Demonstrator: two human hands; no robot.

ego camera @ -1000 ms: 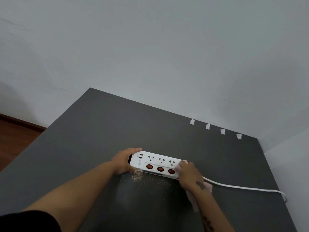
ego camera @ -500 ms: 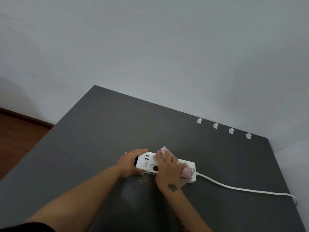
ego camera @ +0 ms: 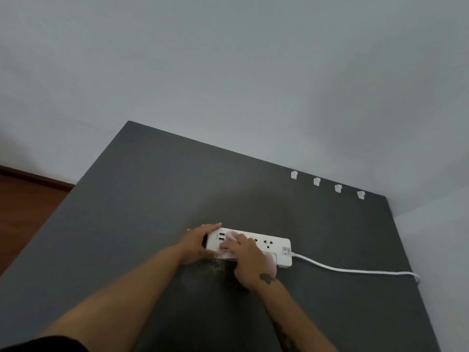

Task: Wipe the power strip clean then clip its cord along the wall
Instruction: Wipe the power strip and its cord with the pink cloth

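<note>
A white power strip [ego camera: 275, 246] lies flat on the dark grey table [ego camera: 142, 199]. My left hand [ego camera: 196, 241] grips its left end, fingers over the far edge. My right hand [ego camera: 247, 260] presses a pale pink cloth [ego camera: 231, 236] on the strip's top near the USB ports, covering the switches. The white cord [ego camera: 355, 271] runs right from the strip's end to the table's right edge. Several white cable clips [ego camera: 316, 181] sit in a row on the wall just above the table's far edge.
Brownish crumbs and dust [ego camera: 217, 266] lie on the table in front of the strip. A wood floor [ego camera: 22, 207] shows past the table's left edge. A white wall [ego camera: 436, 250] closes the right side.
My right hand with the cloth has swept left along the strip, from its right end to the USB end, uncovering the right socket. The left hand has kept its hold.
</note>
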